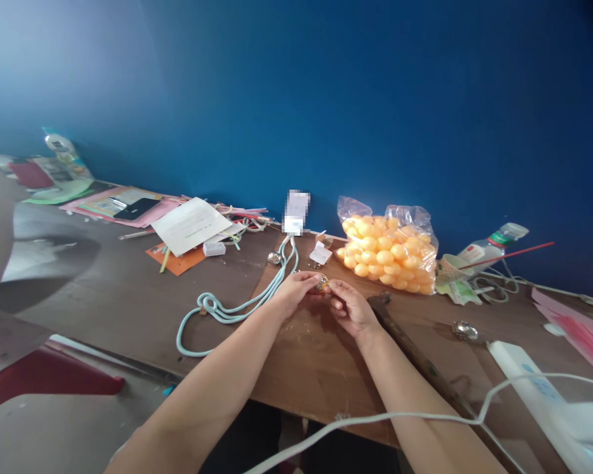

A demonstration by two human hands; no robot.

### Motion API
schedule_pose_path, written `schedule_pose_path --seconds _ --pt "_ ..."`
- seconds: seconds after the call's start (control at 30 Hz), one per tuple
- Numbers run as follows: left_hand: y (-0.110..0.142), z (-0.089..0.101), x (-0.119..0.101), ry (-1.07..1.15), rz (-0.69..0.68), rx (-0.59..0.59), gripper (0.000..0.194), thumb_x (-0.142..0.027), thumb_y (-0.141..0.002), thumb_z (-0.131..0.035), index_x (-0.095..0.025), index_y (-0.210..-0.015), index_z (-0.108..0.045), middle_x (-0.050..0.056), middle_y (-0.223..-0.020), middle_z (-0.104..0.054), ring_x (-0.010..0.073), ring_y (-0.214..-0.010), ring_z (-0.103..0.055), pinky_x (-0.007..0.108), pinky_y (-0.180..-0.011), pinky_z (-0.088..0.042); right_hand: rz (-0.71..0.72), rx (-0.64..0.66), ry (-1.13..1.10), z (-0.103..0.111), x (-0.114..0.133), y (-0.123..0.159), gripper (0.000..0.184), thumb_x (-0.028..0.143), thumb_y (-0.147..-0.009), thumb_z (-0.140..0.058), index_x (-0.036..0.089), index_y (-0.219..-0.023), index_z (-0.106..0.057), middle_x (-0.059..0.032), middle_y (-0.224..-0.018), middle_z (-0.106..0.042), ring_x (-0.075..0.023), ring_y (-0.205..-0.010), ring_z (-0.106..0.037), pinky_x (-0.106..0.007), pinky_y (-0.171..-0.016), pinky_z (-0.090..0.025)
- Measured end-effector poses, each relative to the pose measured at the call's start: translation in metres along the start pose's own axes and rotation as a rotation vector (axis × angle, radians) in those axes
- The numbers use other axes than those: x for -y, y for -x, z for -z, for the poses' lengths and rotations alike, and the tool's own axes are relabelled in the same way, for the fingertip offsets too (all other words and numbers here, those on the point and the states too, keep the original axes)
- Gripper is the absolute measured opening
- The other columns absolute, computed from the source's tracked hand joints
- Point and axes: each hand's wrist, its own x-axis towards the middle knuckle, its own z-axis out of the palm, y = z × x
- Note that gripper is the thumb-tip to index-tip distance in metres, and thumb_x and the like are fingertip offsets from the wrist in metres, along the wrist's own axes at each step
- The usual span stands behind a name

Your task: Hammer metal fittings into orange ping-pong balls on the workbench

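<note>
A blue wall is seen beyond the grip, and a brown tabletop is spread beneath it. To the right of the grip and nearer the wearer, a white power strip is laid. Alongside the right forearm, a dark stick is partly covered. Just beyond the grip and to its right, a clear bag is seen filled with orange balls. To the left, a light-blue cord is looped, its far end joined to a pale, pixelated device propped by the wall. A white sheet is placed farther left, and a bottle is tilted well to the right. One shiny metallic ornament is set well right of the grip; a smaller-looking silvery one is found just left and beyond. Between both hands, a small shiny piece is pinched by the fingertips of the left hand and right hand, its details blurred.
</note>
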Motion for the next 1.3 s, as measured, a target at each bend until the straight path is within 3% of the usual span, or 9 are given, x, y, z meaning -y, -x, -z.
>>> schedule_pose_path --seconds 1.3 --pt "0.0018 -0.0013 0.0000 -0.079 -0.043 -0.031 0.019 -0.024 -0.075 -0.073 -0.009 -0.086 -0.070 0.008 -0.075 -0.069 0.0132 -0.066 -0.064 0.027 -0.066 -0.055 -0.026 -0.009 0.063 0.0009 0.0022 0.0004 0.029 0.029 -0.057 -0.085 0.014 -0.068 -0.062 0.0013 -0.066 -0.061 -0.0001 -0.042 -0.035 -0.012 -0.032 -0.019"
